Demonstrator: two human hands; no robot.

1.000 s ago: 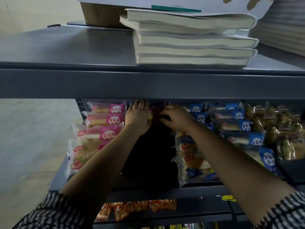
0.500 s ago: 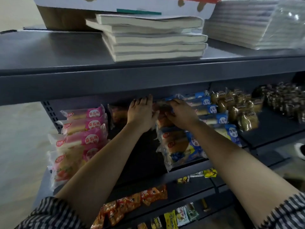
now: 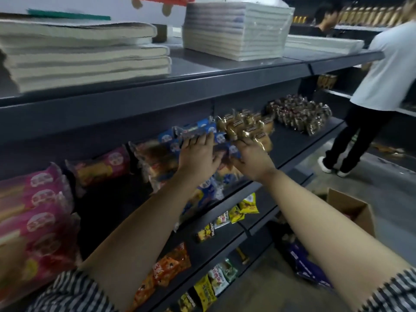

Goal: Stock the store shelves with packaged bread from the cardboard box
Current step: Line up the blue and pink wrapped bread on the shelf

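Both our hands meet at the stack of blue bread packets (image 3: 166,138) on the middle shelf (image 3: 290,140). Our left hand (image 3: 198,156) lies flat against its front, fingers straight, gripping nothing. Our right hand (image 3: 253,157) braces the stack's right flank, where blur hides whether its fingers pinch a wrapper. Golden rolls (image 3: 243,127) crowd just right of the stack; the cardboard box (image 3: 358,212) stands on the floor, below and right of it. Best, we judge, to press evenly from both sides, labels outward, without crushing the soft loaves.
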